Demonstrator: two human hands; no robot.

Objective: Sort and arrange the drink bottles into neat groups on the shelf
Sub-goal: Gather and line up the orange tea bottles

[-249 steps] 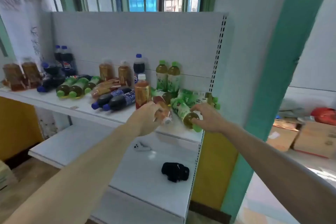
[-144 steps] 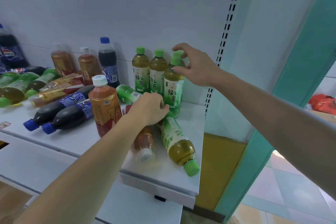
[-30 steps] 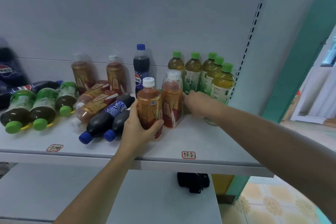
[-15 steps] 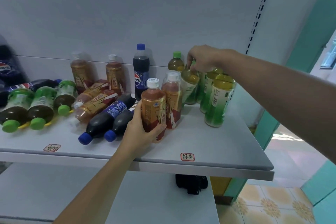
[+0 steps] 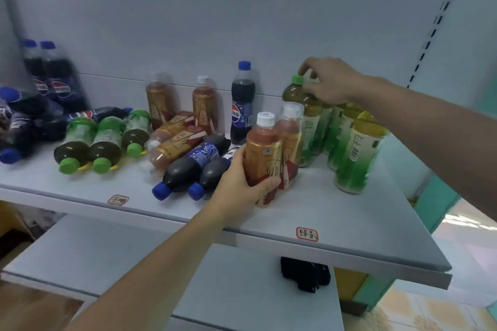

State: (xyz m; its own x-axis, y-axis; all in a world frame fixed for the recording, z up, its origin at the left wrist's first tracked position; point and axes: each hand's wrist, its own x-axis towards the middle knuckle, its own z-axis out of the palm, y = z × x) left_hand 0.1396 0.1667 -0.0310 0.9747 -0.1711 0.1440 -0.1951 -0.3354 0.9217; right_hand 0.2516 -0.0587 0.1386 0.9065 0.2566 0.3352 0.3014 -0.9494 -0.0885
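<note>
Two hands: left hand point(image 5: 239, 185) grips ribbed amber bottle point(image 5: 262, 161)

left hand point(image 5: 243, 185) curled in a grip, right hand point(image 5: 329, 80) pinching, both arms outstretched.

this looks like a small shop or a mock retail corner. a white metal display shelf point(image 5: 349, 226) with a plain back panel and a slotted upright point(image 5: 435, 27) at its right edge carries only stocked drinks: cola bottles point(image 5: 242, 105), brown tea bottles point(image 5: 204, 105) and green tea bottles point(image 5: 355, 158). handwritten labels point(image 5: 307, 234) are stuck along the shelf's front edge, one reading green tea, another point(image 5: 118, 199) further left. a second white shelf point(image 5: 107, 255) sits below, tiled floor point(image 5: 419, 312) shows at the lower right, and barred windows run above the back panel.
</note>
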